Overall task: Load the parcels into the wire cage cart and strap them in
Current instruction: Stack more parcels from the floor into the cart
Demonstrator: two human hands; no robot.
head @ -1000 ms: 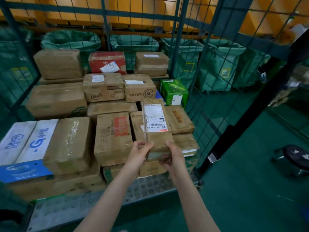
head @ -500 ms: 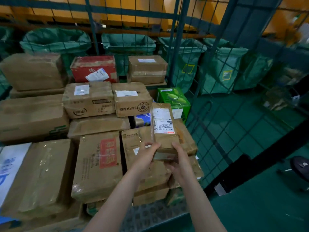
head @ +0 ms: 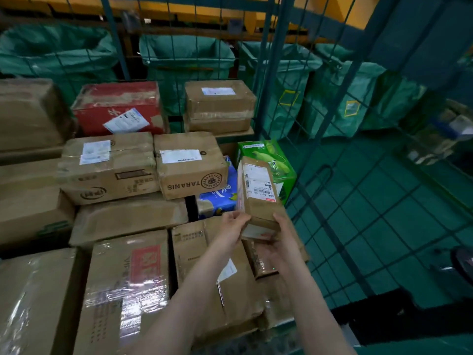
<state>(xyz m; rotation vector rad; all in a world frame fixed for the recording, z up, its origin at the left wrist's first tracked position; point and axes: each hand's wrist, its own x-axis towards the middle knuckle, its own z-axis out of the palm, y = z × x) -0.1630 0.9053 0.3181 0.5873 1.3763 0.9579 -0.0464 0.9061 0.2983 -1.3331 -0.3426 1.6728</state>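
Head view: loading is judged underway, a narrow labelled parcel being gripped at its near end by left hand and right hand, with set-down needed just beyond the grip, beside the green carton.

One view: head-worn, wide-angle, tilted forward and down. Close over the stacked parcels; arms enter from the near edge. Mesh of the wire cage cart stands far and right.

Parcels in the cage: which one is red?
The red box in the back row, left of the small taped brown box. Only it is red all over; the others are brown, green or blue.
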